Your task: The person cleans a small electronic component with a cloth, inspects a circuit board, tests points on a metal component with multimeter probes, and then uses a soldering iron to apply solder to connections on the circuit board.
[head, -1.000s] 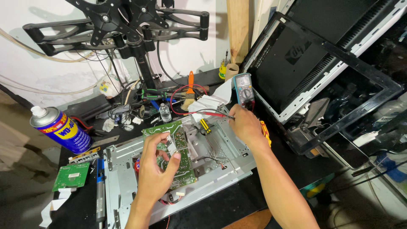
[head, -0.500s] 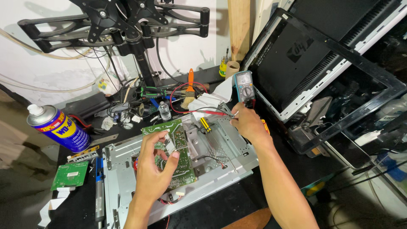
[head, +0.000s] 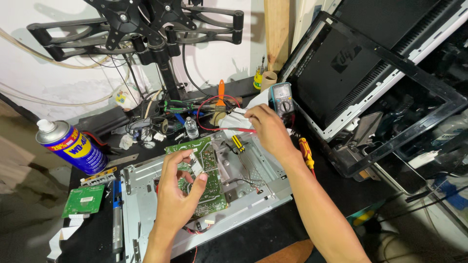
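Right hand (head: 267, 130) has slid up and back toward the meter (head: 281, 99), fingers pinched on a red lead (head: 229, 129) just beside it. Left hand (head: 179, 195) unchanged: half-curled, thumb & fingers gripping a white connector (head: 196, 167) on the green board (head: 202, 176), which lies on the metal chassis (head: 253, 195). Spray can (head: 73, 146) stands far left.

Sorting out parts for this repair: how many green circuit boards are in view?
2. The large green board lies on the metal chassis, under the left hand. The small green board lies on the table by the spray can. Others may be hidden among the cables.
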